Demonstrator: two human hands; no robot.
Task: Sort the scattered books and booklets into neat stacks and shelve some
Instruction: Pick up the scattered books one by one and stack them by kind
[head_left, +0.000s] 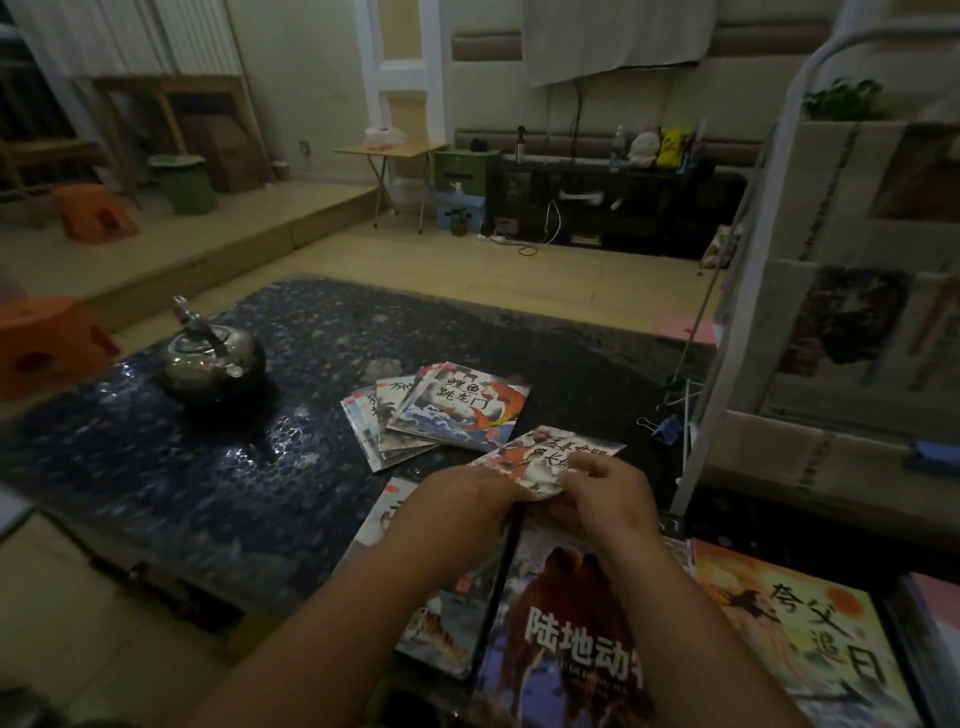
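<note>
Materials and finish, table area.
Table top (156, 457): dark, glossy, finely pebbled pattern, reflective. Kettle (210, 358): polished metal, mirror-bright. Fanned booklets (457, 410) and front booklet (550, 457): paper with smooth, glossy printed covers. Large book (561, 623): glossy cover. Stool (47, 338): orange plastic, matt. Rack frame (727, 312): smooth white metal tube. Floor (519, 270): pale wood-look boards.

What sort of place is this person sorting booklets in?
Probably a home living room. A low dark table holds a metal kettle and fanned booklets; the left hand and right hand grip another booklet; an orange stool stands beside the table, and a low cabinet by the wall carries a soft toy.
</note>
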